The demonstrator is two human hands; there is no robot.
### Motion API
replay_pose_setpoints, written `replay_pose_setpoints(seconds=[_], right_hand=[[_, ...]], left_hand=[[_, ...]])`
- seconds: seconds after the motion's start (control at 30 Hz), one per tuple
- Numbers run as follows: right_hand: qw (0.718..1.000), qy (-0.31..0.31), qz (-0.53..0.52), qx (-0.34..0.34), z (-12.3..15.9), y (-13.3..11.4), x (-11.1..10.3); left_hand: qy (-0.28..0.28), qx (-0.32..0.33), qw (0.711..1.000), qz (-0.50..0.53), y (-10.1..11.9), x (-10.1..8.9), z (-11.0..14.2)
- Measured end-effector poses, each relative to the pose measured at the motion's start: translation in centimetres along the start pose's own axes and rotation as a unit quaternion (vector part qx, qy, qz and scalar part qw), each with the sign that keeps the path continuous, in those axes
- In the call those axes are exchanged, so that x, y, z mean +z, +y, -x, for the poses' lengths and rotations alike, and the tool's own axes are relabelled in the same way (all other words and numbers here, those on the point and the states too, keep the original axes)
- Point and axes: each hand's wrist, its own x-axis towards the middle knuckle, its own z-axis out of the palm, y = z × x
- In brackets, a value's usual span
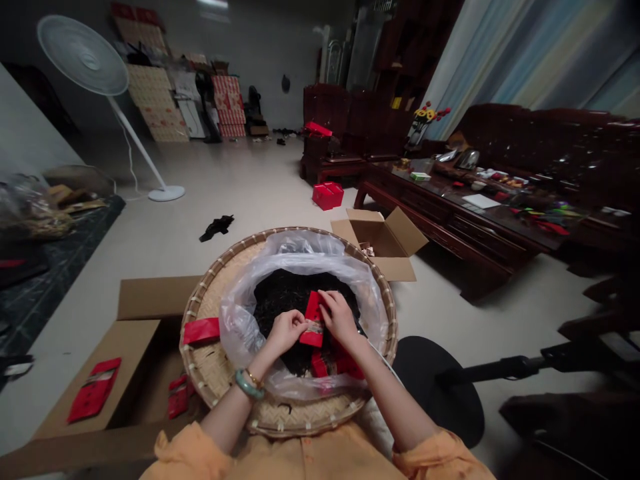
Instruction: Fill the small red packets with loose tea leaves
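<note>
"Beginning nearest, what is being held?"

"A red packet (314, 303) is held over dark material (277, 290) in a clear plastic bag (233, 327). Its left edge is pinched between the thumb and fingers of the left hand (284, 333); its upper right edge is touched by the bent fingers of the right hand (341, 320), though whether it is pinched there cannot be told."

"And around it?"

"More red packets (325, 365) are gathered at the bag's near side. The bag is set in a round woven tray (213, 367), beside an open cardboard box (155, 297)."

"Farther off?"

"Another carton (406, 230) is set on the floor (260, 190); small items are scattered over a dark tabletop (445, 193); beyond, boxes (230, 103) are stacked."
</note>
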Motion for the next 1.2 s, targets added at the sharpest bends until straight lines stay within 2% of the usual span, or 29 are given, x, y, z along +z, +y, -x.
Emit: replay_pose_setpoints(seconds=[0.3,0.47,0.57,0.67,0.77,0.87,0.97,1.1,1.2], right_hand=[[0.998,0.026,0.028,-0.044,0.4,0.3,0.4],[0.995,0.068,0.067,0.003,0.3,-0.1,0.4],[0.996,0.021,0.082,0.008,-0.1,-0.5,0.0],[0.998,-0.040,0.051,-0.006,-0.6,-0.9,-0.9],[0.998,-0.044,-0.026,0.034,-0.9,-1.1,-2.0],[0.991,-0.059,-0.085,0.087,-0.8,-1.4,-2.4],[0.985,-0.082,-0.113,0.104,-0.4,-1.8,-2.0],[0.984,-0.098,-0.127,0.080,0.1,-2.2,-1.2],[0.979,-0.137,-0.140,0.062,0.3,-2.6,-1.2]], left_hand=[[0.014,-0.009,1.000,0.002,-0.1,0.0,-0.2],[0.018,-0.009,1.000,-0.010,0.0,0.0,-0.1],[0.021,-0.004,1.000,-0.019,0.3,-0.1,0.0],[0.018,0.002,1.000,-0.019,0.3,-0.2,0.0],[0.008,-0.012,0.997,0.073,0.1,-0.4,-0.2],[-0.004,-0.048,0.979,0.196,-0.2,-0.6,-0.3],[-0.045,-0.093,0.958,0.268,-0.1,-0.7,0.0],[-0.168,-0.171,0.902,0.358,0.5,-1.3,0.7],[-0.220,-0.170,0.890,0.362,0.9,-2.1,1.0]])
